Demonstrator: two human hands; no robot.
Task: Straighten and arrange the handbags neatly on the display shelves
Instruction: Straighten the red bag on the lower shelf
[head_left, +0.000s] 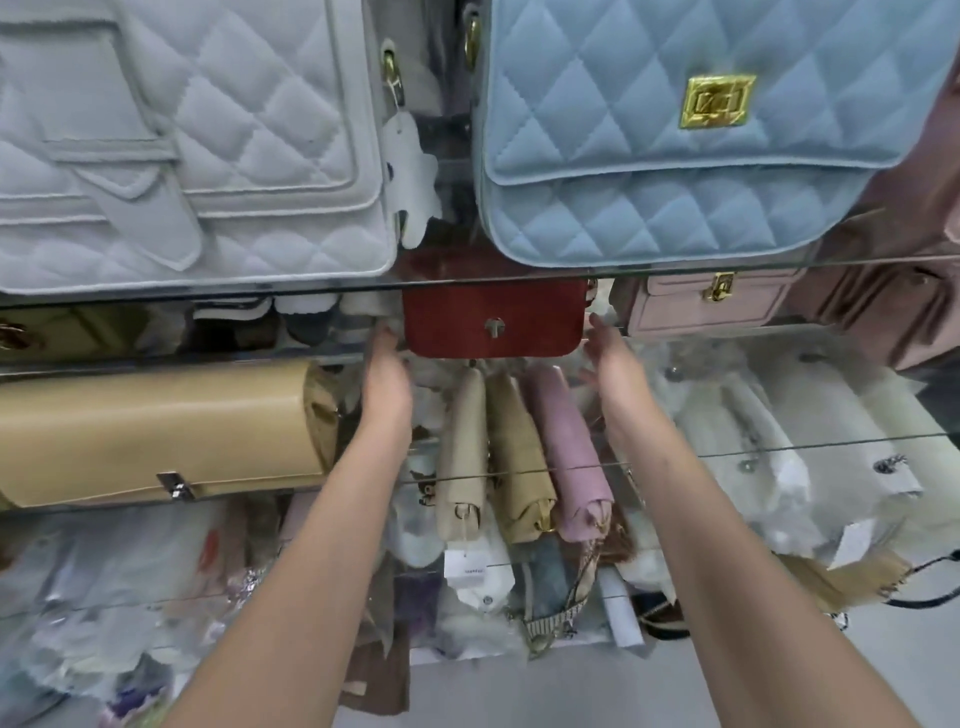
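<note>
Both bare forearms extend forward and upward from the lower edge of the view, converging slightly toward the wrists, with the elbows out of frame. The left hand (387, 371) shows its back to the camera, wrist straight, its fingers (383, 332) reaching forward close together and uncurled. The right hand (609, 364) is level with it and well apart, palm turned inward toward the left hand, fingers straight and relaxed.
</note>
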